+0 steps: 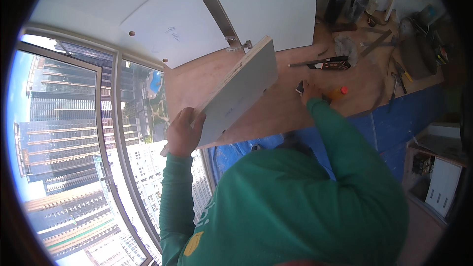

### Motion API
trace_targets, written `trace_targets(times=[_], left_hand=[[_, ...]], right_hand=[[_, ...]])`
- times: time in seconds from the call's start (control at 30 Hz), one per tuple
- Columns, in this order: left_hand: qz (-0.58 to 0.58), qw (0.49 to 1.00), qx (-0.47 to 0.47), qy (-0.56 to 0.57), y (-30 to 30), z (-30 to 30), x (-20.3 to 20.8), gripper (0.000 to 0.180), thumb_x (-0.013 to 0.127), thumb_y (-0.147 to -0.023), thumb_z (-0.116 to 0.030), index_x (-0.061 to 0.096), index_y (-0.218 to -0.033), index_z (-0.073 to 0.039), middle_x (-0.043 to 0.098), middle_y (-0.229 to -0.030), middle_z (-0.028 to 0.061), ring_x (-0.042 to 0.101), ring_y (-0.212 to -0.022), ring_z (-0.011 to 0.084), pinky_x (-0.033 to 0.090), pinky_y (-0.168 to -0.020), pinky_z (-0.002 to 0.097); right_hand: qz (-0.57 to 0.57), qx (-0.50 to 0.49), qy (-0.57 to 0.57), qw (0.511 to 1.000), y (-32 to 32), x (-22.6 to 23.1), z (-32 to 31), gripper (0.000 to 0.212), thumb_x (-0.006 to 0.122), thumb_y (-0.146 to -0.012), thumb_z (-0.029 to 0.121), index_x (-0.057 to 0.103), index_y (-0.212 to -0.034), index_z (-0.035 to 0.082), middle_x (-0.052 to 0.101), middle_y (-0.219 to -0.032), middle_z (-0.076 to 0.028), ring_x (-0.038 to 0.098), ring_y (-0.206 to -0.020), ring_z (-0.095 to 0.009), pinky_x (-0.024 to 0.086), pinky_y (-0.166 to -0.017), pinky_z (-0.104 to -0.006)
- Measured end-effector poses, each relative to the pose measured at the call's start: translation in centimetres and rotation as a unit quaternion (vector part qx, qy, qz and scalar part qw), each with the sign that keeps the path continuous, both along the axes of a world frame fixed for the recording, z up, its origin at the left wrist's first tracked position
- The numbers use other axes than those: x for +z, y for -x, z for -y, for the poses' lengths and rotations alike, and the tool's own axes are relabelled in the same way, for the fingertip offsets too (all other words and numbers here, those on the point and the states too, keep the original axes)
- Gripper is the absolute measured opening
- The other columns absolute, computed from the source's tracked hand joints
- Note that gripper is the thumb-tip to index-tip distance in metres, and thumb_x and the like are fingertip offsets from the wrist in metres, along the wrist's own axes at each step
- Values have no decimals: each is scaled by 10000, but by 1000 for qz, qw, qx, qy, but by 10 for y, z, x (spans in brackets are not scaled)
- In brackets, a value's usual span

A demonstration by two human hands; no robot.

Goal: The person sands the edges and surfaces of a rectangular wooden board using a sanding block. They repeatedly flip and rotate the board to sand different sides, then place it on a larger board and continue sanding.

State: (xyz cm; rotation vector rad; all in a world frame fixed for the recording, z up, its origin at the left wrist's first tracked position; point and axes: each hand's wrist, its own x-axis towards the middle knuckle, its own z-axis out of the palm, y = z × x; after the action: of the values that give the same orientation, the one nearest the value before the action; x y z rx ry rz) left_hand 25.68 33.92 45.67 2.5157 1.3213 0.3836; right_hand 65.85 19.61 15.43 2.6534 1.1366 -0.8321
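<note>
Edgewise, pale board (241,93) in left grip (182,130)

Daylight glares through the window (106,155) (bleached low down); picture corners fall black.

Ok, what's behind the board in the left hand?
Past the board, I see wooden tabletop, a metal hinge and a white panel with two holes. Whatever the board covers is hidden.

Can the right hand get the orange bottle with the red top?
Probably yes: the orange bottle with the red top is close to the right hand with nothing visible between them, though the hand may need to release the small black-and-white object it seems to hold.
</note>
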Motion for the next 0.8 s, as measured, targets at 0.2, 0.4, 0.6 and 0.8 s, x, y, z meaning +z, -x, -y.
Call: trace_targets(times=[0.2, 0.4, 0.6, 0.8], left_hand=[[-59, 998, 23, -22, -80, -2, -20, 397, 798, -899, -404, 636, -938, -43, 702, -834, 169, 699, -775, 408, 543, -680, 499], [-52, 996, 65, -36, -83, 1, -4, 437, 848, -845, -416, 616, -837, -45, 681, -750, 171, 677, -689, 403, 521, -619, 488], [107, 980, 165, 15, -18, 18, 26, 367, 882, -831, -309, 663, -844, -15, 642, -686, 113, 640, -610, 202, 496, -578, 387], [284, 944, 168, -15, 37, 11, -14, 445, 808, -938, -422, 706, -968, 10, 683, -771, 45, 625, -720, 124, 507, -673, 307]], right_hand=[[-56, 50, -154, 985, -1, 4, -34, 943, 793, -907, 431, 316, -1659, 122, 406, -1616, -239, 377, -1509, -415, 344, -1239, -498], [-296, 99, -351, 883, -15, 36, -100, 1212, 911, -783, 485, 215, -1684, 73, 335, -1660, -267, 291, -1565, -426, 303, -1274, -471], [-602, -228, -389, 659, -29, 78, -85, 1155, 895, -798, 577, 288, -1650, 88, 417, -1610, -170, 407, -1490, -335, 331, -1220, -474], [-678, -221, -492, 499, -23, 186, -96, 787, 847, -911, 448, 467, -1472, 47, 589, -1330, -57, 546, -1254, -191, 418, -1092, -398]])
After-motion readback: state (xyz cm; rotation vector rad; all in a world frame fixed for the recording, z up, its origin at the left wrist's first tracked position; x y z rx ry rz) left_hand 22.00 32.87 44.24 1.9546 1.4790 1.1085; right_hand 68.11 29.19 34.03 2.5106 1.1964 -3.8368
